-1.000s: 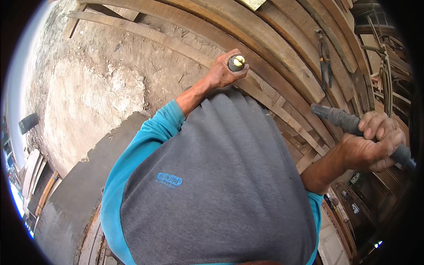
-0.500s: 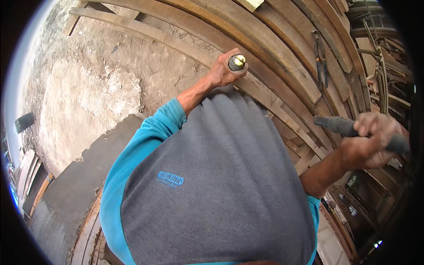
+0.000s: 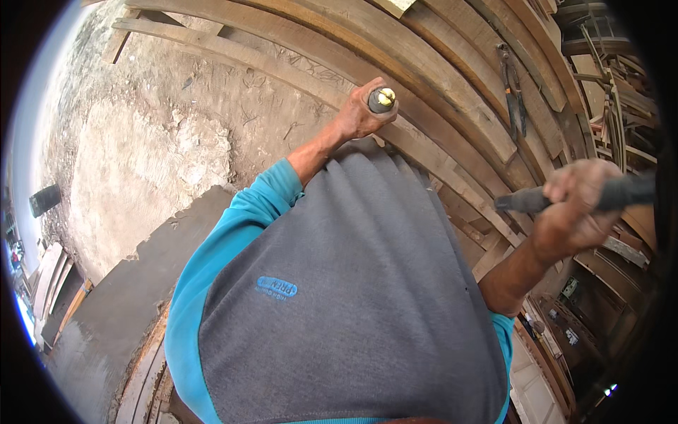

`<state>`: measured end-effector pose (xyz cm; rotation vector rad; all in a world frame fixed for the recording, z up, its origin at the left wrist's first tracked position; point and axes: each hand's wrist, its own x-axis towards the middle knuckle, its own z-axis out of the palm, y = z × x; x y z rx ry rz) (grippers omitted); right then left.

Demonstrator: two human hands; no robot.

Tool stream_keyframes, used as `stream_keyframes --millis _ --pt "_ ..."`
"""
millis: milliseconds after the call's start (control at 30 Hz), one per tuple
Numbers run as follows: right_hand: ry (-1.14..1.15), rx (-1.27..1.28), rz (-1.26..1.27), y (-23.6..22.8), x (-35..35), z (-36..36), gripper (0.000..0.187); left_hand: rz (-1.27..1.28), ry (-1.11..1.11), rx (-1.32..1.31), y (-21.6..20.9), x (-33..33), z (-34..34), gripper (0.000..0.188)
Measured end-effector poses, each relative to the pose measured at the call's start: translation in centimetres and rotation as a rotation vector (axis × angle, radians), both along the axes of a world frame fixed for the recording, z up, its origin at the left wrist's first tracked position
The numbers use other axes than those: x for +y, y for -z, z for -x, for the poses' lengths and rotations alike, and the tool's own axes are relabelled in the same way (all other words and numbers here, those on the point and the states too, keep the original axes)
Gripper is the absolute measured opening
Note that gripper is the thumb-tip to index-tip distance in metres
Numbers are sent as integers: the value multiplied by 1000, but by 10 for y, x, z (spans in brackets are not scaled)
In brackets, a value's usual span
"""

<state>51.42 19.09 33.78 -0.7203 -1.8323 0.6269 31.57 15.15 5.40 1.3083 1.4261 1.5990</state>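
Note:
My left hand (image 3: 355, 117) is wrapped round an upright tool with a dark round handle (image 3: 382, 100). The handle's pale yellow end faces up out of the fist, and its lower part is hidden by the hand. It stands over the edge of a long wooden beam. On the right, my right hand (image 3: 573, 212) is raised and closed round a dark, thick bar-like tool (image 3: 628, 193). Its narrower end (image 3: 514, 202) points left, and motion blurs its far end, so its kind is unclear. The two tools are apart.
Long wooden planks (image 3: 452, 99) lie side by side across the top. Pincers with dark handles (image 3: 513, 99) rest on them. Rough ground (image 3: 141, 141) and a grey cement slab (image 3: 120, 304) spread on the left. Stacked timber (image 3: 628, 106) stands at the right.
My right hand has moved up and slightly left, and the bar-like tool has tilted so its right end is higher. My left hand has stayed nearly in place.

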Motion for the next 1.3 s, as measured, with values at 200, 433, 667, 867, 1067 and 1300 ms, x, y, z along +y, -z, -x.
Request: stream_keyframes --millis 200,433,667,867,1067,1300 --pt "71 -578 246 80 -25 -20 18 41 24 -28 0 4 -8 22" --pt "106 -908 636 109 -32 -23 25 68 22 38 3 3 -6 25" --pt "224 -427 661 63 -21 -20 22 240 239 -46 -8 2 11 36" --pt "194 -269 702 74 -16 -18 29 219 432 -334 -30 7 48 43" --pt "221 -159 777 94 -4 -45 29 325 457 -337 -37 15 43 32" --pt "433 -200 663 86 35 -73 25 318 292 155 -42 -2 19 26"
